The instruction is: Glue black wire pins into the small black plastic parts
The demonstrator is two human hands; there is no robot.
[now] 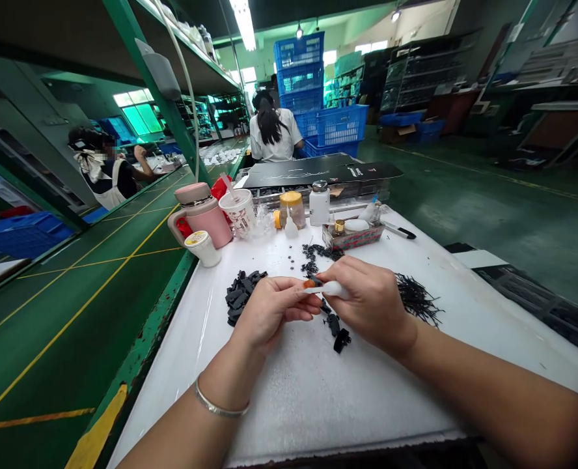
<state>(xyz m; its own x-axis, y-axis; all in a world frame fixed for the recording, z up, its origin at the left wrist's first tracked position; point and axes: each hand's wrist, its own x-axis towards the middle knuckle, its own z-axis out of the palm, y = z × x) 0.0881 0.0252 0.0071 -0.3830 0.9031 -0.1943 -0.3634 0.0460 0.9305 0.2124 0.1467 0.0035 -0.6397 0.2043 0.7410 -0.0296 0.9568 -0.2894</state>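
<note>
Above the middle of the white worktop (308,404), both hands meet fingertip to fingertip. My right hand (374,299) is closed round a small white squeeze bottle (336,290), its thin nozzle pointing left across my left fingertips. My left hand (272,306) is closed in a pinch at a small dark part (314,279), mostly hidden by the fingers; a spot of orange shows there. Left of my left hand lies a heap of black plastic pieces (240,296). Several black parts (335,326) lie below the hands. Thin black sticks (416,298) are piled beyond my right wrist.
Tiny black rings (313,257) are scattered behind the hands. Further back stand a pink mug (211,215), a paper cup (240,212), a yellow-lidded jar (293,207), a white bottle (319,205) and a small box (357,236). A green conveyor (98,280) runs along the left.
</note>
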